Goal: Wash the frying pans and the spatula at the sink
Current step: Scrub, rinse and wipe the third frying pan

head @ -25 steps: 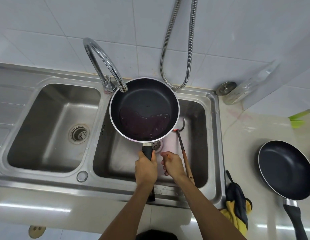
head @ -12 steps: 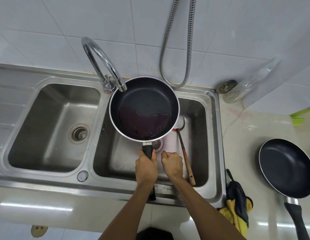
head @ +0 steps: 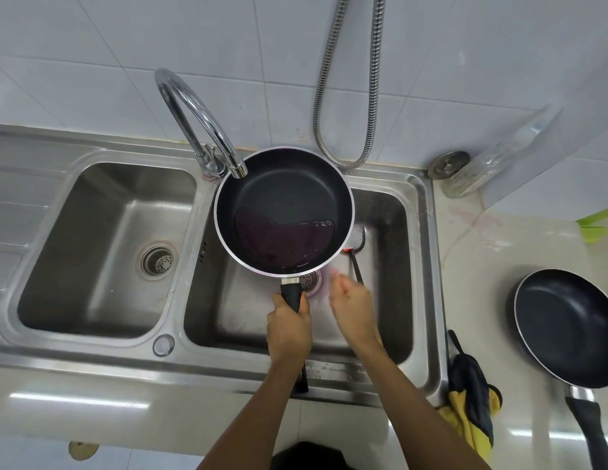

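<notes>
Rinsing stage, I'd say: left hand grips the handle of the water-holding frying pan, right hand open alongside; spatula ahead and second frying pan rightward likely unwashed.

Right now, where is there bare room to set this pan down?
The left basin is free apart from its drain. The counter strip between the sink rim and the second pan, beyond the cloth, is bare. The right basin is crowded: the spatula lies in it, with the right hand and the held pan, gripped by the left hand, over it.
</notes>
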